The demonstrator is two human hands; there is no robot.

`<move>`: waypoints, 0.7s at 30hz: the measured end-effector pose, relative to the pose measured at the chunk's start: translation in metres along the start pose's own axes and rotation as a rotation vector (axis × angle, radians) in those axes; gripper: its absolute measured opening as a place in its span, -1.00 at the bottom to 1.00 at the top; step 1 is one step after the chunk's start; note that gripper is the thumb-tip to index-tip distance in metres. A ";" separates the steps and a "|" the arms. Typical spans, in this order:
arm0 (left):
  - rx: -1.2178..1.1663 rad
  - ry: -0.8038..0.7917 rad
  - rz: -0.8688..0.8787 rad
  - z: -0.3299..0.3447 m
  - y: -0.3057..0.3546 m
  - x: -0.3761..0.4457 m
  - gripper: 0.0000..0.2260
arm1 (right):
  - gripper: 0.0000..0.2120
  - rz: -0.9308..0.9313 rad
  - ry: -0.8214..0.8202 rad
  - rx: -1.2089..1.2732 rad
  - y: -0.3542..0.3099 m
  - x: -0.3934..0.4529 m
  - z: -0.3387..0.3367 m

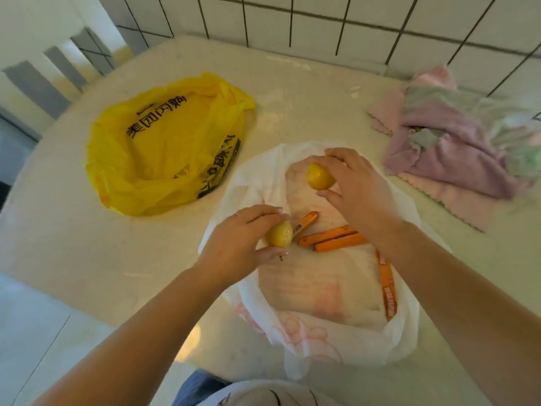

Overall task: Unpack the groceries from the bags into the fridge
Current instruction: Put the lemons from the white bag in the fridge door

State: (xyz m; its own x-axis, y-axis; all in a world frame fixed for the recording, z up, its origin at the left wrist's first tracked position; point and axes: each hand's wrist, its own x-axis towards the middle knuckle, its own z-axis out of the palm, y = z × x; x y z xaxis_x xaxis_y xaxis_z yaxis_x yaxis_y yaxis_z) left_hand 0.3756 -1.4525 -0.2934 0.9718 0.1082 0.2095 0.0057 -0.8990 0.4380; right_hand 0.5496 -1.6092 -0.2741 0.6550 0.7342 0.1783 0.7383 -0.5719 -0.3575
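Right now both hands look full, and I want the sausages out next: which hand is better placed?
Left. The left hand, gripping a lemon, sits right beside the orange sausage sticks in the white bag. The right hand holds its lemon farther back.

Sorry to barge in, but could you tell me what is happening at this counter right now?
A person is unpacking groceries. The left hand grips one lemon and the right hand grips another lemon, both held over the open white bag. Four orange sausage sticks lie inside that bag. A yellow bag sits open to the left on the counter, and a heap of cloths lies to the right.
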 end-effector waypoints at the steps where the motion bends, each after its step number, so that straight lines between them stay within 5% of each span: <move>1: -0.001 0.037 -0.035 -0.009 -0.001 -0.004 -0.49 | -0.44 -0.028 0.017 0.002 -0.011 0.002 -0.005; 12: 0.086 0.332 -0.405 -0.109 -0.045 -0.127 -0.49 | -0.45 -0.394 -0.026 0.080 -0.162 0.008 0.017; 21: 0.200 0.451 -0.627 -0.199 -0.090 -0.304 -0.45 | -0.41 -0.688 -0.011 0.114 -0.357 -0.016 0.069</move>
State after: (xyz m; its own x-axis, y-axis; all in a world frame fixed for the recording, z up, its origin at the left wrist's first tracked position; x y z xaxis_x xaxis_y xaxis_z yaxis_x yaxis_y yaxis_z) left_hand 0.0326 -1.3203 -0.2229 0.5844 0.7419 0.3286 0.6036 -0.6682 0.4350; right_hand 0.2641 -1.3915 -0.2126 0.0421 0.9200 0.3896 0.9631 0.0663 -0.2608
